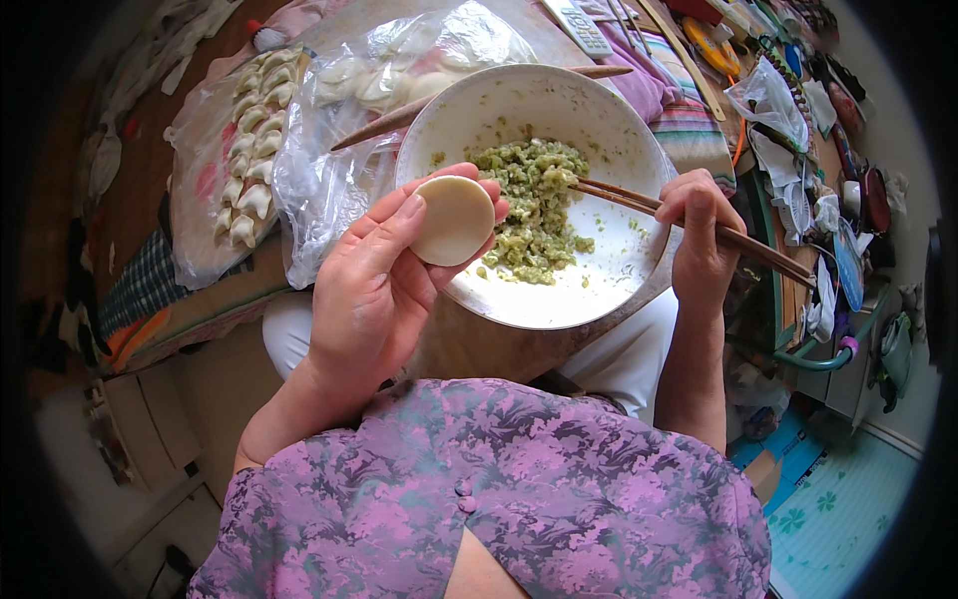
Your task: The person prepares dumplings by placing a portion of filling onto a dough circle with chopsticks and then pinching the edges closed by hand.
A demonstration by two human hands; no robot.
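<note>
In my left hand [374, 265] lies a round, pale dumpling wrapper [454, 222], held up at the bowl's near left rim with the thumb on its edge. My right hand [701, 235] grips a pair of brown chopsticks [619, 195] at the bowl's right side. Their tips reach into the green chopped filling [529, 210]. That filling is heaped in the middle and left of a large white bowl [619, 275], with bits stuck to the wall. A thin wooden rolling pin [384, 122] lies behind the bowl, its ends showing on both sides.
Rows of folded dumplings [261, 140] lie on a plastic-covered tray at the left. Clear plastic [339, 200] covers more pale pieces beside them. A white remote control [579, 27] lies at the far edge. Clutter, including a white plastic bag [773, 105], crowds the right.
</note>
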